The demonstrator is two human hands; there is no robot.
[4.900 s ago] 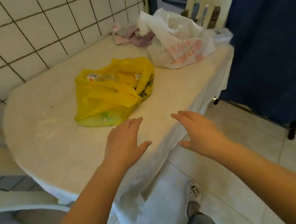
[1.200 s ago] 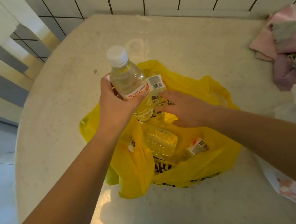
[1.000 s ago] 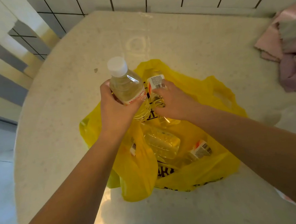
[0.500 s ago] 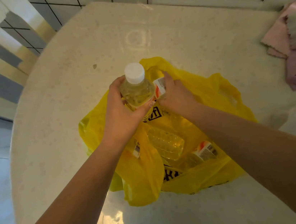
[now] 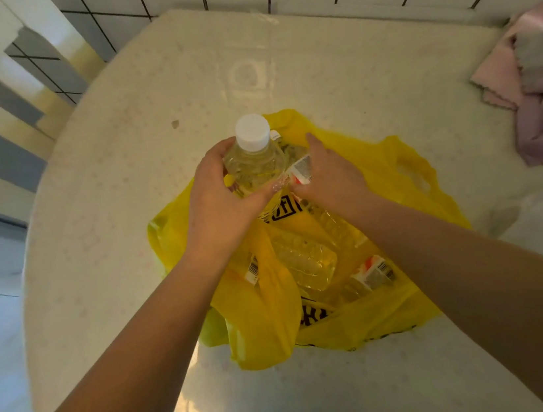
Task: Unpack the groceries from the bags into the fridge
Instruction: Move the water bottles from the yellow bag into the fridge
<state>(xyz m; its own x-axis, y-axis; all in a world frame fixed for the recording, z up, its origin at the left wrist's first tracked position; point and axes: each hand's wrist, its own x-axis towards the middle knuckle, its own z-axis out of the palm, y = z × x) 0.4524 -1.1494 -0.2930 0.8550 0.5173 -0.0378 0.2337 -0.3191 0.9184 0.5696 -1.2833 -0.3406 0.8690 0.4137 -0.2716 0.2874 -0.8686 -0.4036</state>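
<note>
Second bottle (image 5: 301, 167) mostly hidden behind the right hand (image 5: 328, 177) — only a barcode label patch shows. Left hand (image 5: 218, 202) covers the lower body of the capped bottle (image 5: 255, 159). Bottles in the yellow bag (image 5: 399, 189) partly buried under folds; count unclear. Bag print unreadable. Cloth pile (image 5: 537, 84) cut off by right edge — both arms cut off at bottom.

both my bare forearms reach forward from the bottom corners and meet near the middle. my left hand (image 5: 217, 199) is curled around a bottle (image 5: 254, 163), thumb across its near side, fingers wrapped behind its far side. my right hand (image 5: 326, 176) sits just beside it, back upward, fingers bent down around a second bottle (image 5: 301, 167), touching my left thumb tip.
</note>
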